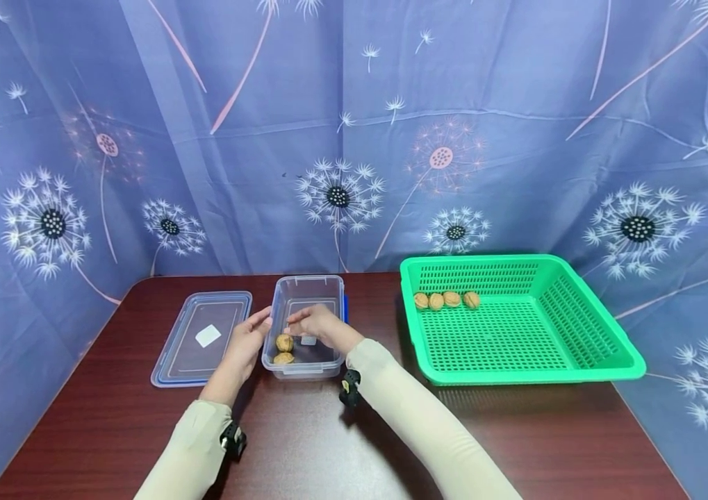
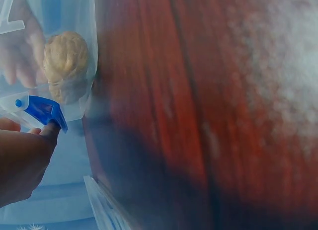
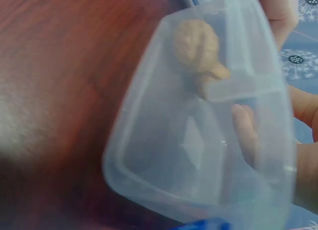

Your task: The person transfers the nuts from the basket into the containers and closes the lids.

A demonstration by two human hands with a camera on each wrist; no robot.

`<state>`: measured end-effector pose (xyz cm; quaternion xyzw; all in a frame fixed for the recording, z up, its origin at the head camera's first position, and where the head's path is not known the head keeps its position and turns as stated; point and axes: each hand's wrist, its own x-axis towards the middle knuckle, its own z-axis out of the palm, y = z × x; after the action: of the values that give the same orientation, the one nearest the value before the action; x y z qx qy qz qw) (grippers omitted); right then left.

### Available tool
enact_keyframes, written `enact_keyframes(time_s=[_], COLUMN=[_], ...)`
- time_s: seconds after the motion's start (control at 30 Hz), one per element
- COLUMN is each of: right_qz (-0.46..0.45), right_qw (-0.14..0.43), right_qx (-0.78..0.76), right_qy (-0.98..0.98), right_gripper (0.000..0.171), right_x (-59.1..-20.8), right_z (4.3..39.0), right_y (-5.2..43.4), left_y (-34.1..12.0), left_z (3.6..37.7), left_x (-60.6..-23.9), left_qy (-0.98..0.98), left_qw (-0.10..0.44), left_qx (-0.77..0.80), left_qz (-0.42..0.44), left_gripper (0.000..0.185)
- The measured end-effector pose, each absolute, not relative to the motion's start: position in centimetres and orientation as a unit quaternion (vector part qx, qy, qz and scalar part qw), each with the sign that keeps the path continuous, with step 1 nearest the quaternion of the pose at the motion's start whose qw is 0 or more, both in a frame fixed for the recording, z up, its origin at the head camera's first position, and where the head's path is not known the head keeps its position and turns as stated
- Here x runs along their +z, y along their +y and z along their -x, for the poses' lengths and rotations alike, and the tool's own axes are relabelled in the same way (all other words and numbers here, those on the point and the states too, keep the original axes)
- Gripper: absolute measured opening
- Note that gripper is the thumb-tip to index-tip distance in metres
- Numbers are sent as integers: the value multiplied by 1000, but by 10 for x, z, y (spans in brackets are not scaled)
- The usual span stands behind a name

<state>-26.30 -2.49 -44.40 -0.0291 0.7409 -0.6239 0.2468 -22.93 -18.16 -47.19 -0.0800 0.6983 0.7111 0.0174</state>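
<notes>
Box [image 1: 303, 370] on the table [image 1: 303, 444], roughly in front of the person, both hands at it. Left hand [image 1: 242, 351] against the box's left wall, fingers fairly straight, not closed round anything; reads as a steadying touch, so the light plastic won't slide. From the left wrist, a fingertip touches a blue latch [image 2: 42, 109] that hangs away from the wall. Right hand [image 1: 324, 326] reaches in over the right side, fingers apart inside the box above the walnuts; nothing seen between them, though the wrist view through the plastic is hazy. Two walnuts [image 1: 284, 343] lie in the box at the near left corner, one behind the other, close to touching; the corner probably keeps them from rolling. Four walnuts [image 1: 435, 301] in the basket [image 1: 531, 377], off to the right: a row along the back wall from the left corner, the rightmost a little apart from the other three. Bunched there, they seem set out for picking one by one. Lid [image 1: 197, 355] lies flat on the table left of the box, the left hand reaching between; off the box, presumably, to leave the top free for the right hand.
</notes>
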Motion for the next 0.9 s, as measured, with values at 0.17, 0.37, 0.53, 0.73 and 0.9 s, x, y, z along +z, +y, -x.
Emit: enact_keyframes(time_s=[0.17,0.37,0.53,0.73,0.9], right_qz=[37,71,70,81,93], right_qw=[238,227,210,192,183], right_qx=[-640,-637,-631,-652,-670], right_qy=[729,734,743,729,714], right_gripper=[33,36,35,37,39], right_x=[-426,-399,-381,-358,-346], right_z=[271,283,295,304,313], right_y=[-22,-8,6,31,52], left_y=[-181,-181,-181,-182,-183], left_z=[228,225,225,227,228], left_x=[-468,-465,-466,-469,-471], left_qy=[699,696,695,698,697], left_qw=[19,21,21,22,21], left_qx=[711,713,714,711,712], left_qz=[76,80,82,82,84], left_gripper=[43,43,43,44,43])
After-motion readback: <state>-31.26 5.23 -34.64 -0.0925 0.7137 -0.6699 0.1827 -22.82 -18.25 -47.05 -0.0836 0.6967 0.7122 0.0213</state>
